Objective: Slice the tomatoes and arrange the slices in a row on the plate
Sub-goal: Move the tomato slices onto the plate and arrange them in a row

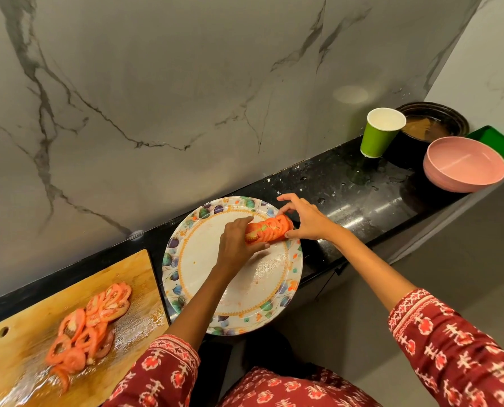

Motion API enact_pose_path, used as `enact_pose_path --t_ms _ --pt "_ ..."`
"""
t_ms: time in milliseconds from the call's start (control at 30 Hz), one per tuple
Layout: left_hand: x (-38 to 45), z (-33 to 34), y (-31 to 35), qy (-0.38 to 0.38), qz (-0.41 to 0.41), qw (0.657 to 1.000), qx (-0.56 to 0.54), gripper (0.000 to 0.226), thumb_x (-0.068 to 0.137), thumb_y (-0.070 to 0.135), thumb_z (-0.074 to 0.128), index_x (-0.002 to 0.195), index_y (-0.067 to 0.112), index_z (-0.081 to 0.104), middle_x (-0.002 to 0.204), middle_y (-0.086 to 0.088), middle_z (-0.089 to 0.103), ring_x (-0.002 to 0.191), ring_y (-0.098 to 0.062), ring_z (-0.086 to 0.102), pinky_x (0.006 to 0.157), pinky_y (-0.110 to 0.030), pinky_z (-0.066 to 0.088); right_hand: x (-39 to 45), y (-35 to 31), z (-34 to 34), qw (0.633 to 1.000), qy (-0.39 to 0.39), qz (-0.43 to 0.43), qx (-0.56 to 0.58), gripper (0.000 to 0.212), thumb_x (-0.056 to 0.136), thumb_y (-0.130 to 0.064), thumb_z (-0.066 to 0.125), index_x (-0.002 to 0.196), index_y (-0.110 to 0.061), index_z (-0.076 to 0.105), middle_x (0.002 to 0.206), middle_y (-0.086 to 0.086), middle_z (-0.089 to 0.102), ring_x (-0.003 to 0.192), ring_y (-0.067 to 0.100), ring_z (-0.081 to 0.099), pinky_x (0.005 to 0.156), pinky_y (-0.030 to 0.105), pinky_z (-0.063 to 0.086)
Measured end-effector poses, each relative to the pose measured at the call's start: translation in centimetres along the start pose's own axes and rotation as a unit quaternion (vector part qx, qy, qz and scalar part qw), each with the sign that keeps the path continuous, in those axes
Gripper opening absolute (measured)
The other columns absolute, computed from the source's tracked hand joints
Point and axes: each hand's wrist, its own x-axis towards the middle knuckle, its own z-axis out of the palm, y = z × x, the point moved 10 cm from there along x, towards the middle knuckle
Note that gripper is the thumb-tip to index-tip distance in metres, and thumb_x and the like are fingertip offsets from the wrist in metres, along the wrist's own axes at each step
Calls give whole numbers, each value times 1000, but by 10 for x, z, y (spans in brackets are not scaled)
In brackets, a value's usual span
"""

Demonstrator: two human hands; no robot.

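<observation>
Both hands hold a short stack of red tomato slices at the far right part of a round white plate with a leaf-patterned rim.

The left hand curls its fingers and thumb round the stack's left end; the right hand pinches its right end between thumb and fingertips, the other fingers spread. The slices overlap in a leaning row on the plate, which rests on a black speckled stone counter. To the left, a wooden cutting board carries a loose heap of more cut tomato rounds. Far right stand a green paper cup, a pink bowl and a dark round pan.
</observation>
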Motion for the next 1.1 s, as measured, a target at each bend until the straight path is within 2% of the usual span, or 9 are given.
enact_pose_path --t_ms 200,400,533,733,900,1100 --pt "12 7 34 -15 64 998 21 80 71 45 75 138 22 38 139 -3 46 127 -21 42 106 -37 34 1 -5 1 1000 -3 -4 10 84 73 -11 73 140 -22 24 128 -7 55 132 20 32 110 47 20" --pt "20 17 41 -26 66 997 10 75 74 46 71 137 21 38 137 -4 49 124 -23 45 107 -41 34 -1 -6 5 1000 -8 -17 12 83 74 -9 71 141 -23 24 124 -3 57 128 21 35 109 48 25" --pt "22 25 42 -42 72 996 19 76 75 51 68 138 22 35 137 -4 48 124 -23 46 106 -49 34 0 -2 2 999 -4 -13 35 82 75 -6 70 140 -24 25 118 -1 60 125 20 37 108 48 29" --pt "20 29 37 -40 79 996 -18 76 76 51 68 137 21 34 137 -5 45 120 -22 47 103 -45 40 4 5 -1 998 -5 -8 57 87 73 -5 74 140 -27 24 110 -5 64 117 17 47 107 41 35" --pt "22 26 41 -40 71 996 -32 70 80 45 66 137 19 34 137 -7 46 123 -24 44 108 -50 30 5 8 0 998 -3 -7 56 87 73 -5 73 140 -30 23 106 -10 64 119 17 48 108 39 31" --pt "22 29 35 -63 77 995 -17 91 70 50 72 143 23 24 145 -4 38 133 -26 35 113 -55 16 2 8 -5 998 8 -21 52 82 76 -6 73 141 -24 25 118 -4 63 125 18 42 109 40 31"
